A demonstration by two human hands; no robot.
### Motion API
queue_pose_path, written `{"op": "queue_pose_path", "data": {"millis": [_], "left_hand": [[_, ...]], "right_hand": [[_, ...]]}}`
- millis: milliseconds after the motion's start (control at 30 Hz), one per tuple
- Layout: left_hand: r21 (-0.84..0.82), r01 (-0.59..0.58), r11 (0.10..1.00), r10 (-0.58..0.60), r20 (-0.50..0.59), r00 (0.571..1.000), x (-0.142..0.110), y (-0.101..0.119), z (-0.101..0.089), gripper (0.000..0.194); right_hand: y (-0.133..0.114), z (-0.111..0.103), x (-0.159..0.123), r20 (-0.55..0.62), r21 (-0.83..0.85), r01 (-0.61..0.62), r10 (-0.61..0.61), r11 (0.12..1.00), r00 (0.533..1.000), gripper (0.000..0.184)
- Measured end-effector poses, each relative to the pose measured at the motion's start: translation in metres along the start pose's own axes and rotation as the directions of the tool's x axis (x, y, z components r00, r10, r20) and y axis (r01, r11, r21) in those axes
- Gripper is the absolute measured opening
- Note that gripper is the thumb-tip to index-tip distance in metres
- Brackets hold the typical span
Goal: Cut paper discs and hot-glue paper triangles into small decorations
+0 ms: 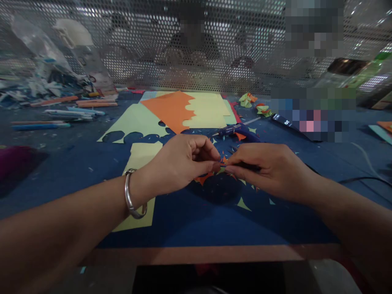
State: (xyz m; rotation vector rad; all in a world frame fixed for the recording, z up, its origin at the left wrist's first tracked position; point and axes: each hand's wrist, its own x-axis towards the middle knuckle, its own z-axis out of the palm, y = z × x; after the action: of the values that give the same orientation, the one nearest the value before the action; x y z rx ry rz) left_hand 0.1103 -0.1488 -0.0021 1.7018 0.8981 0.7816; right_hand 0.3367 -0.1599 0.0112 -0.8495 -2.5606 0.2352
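Over the front middle of the blue tabletop, my left hand (186, 161) and my right hand (272, 169) meet with thumbs and index fingers pinched. Whatever tiny piece lies between their fingertips is too small to make out. A silver bangle (128, 194) circles the left wrist. Orange scraps (204, 179) and a pale green scrap (243, 204) lie below the hands. Just beyond them rests a dark blue glue gun (228, 130). Past the left hand are an orange sheet (168, 108), a light green sheet (131, 120) with scalloped cut-outs and a pale yellow sheet (208, 110).
Small crumpled paper flowers (246, 100) sit near a phone (284, 121). Rolled paper sticks (70, 114) and a bottle (92, 65) are at left. A yellow sheet (143, 155) lies under the left wrist. Behind stands a perforated metal screen (137, 53); a black cord (361, 178) runs right.
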Motion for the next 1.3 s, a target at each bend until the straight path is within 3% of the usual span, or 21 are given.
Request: {"op": "queue_pose_path", "data": {"millis": [900, 1300], "left_hand": [[-0.007, -0.011, 1.0, 0.011, -0.03, 0.999, -0.0013, -0.0022, -0.0014, 0.016], [-0.096, 0.056, 0.994, -0.056, 0.001, 0.998, -0.0042, -0.0029, -0.0005, 0.021]], "right_hand": [[-0.0039, -0.0018, 0.0002, 0.04, 0.032, -0.064, 0.063, 0.997, 0.997, 0.018], [-0.0026, -0.0001, 0.0007, 0.036, 0.018, -0.004, 0.003, 1.0, 0.999, 0.018]]}}
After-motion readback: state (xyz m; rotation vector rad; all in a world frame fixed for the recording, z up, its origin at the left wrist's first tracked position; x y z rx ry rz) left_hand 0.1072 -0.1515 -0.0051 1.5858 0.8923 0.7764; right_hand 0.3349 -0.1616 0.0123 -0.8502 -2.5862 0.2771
